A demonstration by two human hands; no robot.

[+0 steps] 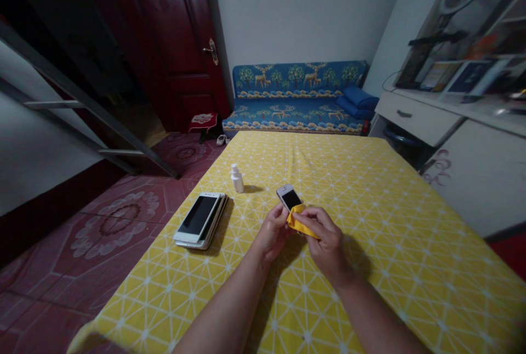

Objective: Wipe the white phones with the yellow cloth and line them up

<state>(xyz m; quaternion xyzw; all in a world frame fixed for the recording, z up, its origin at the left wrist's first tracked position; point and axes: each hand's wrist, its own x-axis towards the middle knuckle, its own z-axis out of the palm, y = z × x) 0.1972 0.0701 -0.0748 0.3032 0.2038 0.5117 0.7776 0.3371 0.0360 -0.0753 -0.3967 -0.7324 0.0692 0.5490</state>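
Note:
A small white smartphone (291, 197) with a dark screen is held up over the table, its top end pointing away from me. My left hand (274, 229) grips it along the left side, thumb at the edge. In my right hand (325, 236) is a yellow cloth (302, 222), pinched and pressed against the lower part of the phone. The cloth and my fingers hide the phone's lower end. To the left lies a stack of phones (201, 220), a white one on top with its black screen facing up. Beyond them a small white bottle (237, 178) stands upright.
The table wears a yellow cloth with white lines (349, 178). Behind it is a blue patterned sofa (296, 107) with blue cushions (357, 102). A white cabinet (464, 151) stands right, a metal ladder (102, 118) and red door (172, 30) left, near a small stool (203, 121).

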